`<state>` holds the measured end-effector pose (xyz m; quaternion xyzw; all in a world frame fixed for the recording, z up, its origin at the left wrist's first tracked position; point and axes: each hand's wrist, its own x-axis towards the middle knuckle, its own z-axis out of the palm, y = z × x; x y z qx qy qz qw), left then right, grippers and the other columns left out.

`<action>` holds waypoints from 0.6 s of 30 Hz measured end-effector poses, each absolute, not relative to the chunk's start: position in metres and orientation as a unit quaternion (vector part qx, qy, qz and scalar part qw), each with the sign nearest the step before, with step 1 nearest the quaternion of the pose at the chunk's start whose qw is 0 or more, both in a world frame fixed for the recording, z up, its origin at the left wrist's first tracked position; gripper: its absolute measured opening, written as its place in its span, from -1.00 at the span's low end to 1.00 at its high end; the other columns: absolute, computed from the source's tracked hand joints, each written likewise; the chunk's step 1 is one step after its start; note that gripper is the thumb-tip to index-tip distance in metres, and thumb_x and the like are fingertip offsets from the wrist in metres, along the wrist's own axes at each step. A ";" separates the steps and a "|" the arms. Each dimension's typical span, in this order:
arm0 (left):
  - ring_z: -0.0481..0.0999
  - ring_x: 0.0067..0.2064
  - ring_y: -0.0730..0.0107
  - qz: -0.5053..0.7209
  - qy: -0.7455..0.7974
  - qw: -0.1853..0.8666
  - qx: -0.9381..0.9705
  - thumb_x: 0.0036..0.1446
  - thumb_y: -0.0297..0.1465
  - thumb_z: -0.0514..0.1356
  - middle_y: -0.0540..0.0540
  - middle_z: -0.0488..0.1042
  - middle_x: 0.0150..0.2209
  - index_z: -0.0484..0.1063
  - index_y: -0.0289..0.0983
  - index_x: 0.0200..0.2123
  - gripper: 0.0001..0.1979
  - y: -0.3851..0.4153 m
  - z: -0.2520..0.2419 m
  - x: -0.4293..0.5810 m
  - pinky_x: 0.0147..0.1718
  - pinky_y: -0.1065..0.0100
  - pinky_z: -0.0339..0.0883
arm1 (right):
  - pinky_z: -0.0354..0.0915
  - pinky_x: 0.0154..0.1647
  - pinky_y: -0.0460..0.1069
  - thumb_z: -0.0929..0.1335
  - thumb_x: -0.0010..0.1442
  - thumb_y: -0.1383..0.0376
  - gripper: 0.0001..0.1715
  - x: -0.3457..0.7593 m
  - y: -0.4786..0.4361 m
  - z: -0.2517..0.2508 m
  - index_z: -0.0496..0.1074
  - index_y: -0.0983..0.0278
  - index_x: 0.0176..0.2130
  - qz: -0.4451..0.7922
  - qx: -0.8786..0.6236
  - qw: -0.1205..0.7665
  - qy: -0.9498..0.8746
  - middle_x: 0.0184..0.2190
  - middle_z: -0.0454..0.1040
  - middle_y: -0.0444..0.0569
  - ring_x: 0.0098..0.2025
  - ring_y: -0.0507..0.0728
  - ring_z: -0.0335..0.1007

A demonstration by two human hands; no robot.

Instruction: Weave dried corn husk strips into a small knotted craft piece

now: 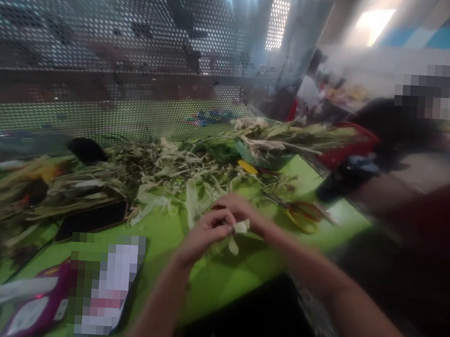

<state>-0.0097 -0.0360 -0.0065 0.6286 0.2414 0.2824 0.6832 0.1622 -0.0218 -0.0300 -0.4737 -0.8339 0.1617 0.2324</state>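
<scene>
Over the front of the green table [158,266], my left hand [208,233] is closed, thumb and fingers pinching a pale dried husk strip [241,226]. Part of the strip sticks out past the fingertips and another bit hangs below. Close behind it, my right hand [241,208] is curled against the left one; its fingertips are mostly hidden, and what they grip does not show. Just beyond both hands lie loose pale husk pieces [194,199]. Scissors with yellow handles [304,215] rest to the right.
A heap of dried husks [164,159] runs along a perforated metal panel [141,46]. A green basket [262,154] stands behind. To the left lie a dark flat device [92,222], a phone [117,279] and a purple device [45,300]. Another person's arm [383,203] is at the right.
</scene>
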 end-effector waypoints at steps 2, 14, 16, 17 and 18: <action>0.20 -0.46 0.47 0.287 0.240 0.683 0.627 0.04 -0.32 0.26 0.01 0.24 -0.53 0.41 -0.26 -0.52 -0.82 -0.036 -0.007 -0.011 -0.42 0.40 0.05 | 0.25 0.08 0.04 0.41 0.15 0.35 -0.57 0.156 -0.010 -0.020 0.48 0.31 0.04 0.140 -0.468 0.205 -0.848 0.00 0.53 0.06 0.02 0.21 0.39; 0.26 -0.46 0.51 0.244 0.253 0.731 0.585 -0.04 -0.32 0.28 -0.01 0.35 -0.51 0.45 -0.32 -0.45 -0.84 -0.044 0.001 -0.008 -0.42 0.43 0.14 | -0.06 0.31 0.30 0.51 0.07 0.11 -0.09 0.083 0.139 -0.015 0.22 0.20 0.31 0.053 -0.500 0.109 -0.857 0.41 -0.01 0.15 0.36 0.45 -0.06; 0.29 -0.44 0.51 0.245 0.240 0.733 0.587 -0.02 -0.37 0.26 -0.01 0.37 -0.48 0.45 -0.32 -0.44 -0.88 -0.045 0.002 -0.009 -0.40 0.45 0.16 | -0.03 0.29 0.35 0.49 0.07 0.08 -0.15 0.085 0.156 -0.024 0.27 0.10 0.28 0.047 -0.511 0.063 -0.856 0.41 0.02 0.08 0.36 0.44 -0.06; 0.31 -0.42 0.51 0.246 0.231 0.737 0.585 -0.02 -0.39 0.25 -0.01 0.38 -0.47 0.45 -0.33 -0.44 -0.90 -0.047 0.003 -0.010 -0.39 0.45 0.17 | 0.03 0.27 0.34 0.46 0.11 0.06 -0.21 0.090 0.162 -0.026 0.27 0.04 0.27 0.036 -0.523 0.039 -0.851 0.40 0.05 0.01 0.34 0.41 -0.03; 0.31 -0.42 0.52 0.248 0.222 0.743 0.580 -0.02 -0.40 0.25 -0.01 0.39 -0.46 0.45 -0.33 -0.43 -0.90 -0.049 0.004 -0.011 -0.38 0.46 0.18 | 0.11 0.23 0.31 0.43 0.14 0.05 -0.28 0.097 0.166 -0.027 0.28 -0.03 0.25 0.019 -0.539 0.020 -0.842 0.37 0.11 -0.06 0.31 0.38 0.04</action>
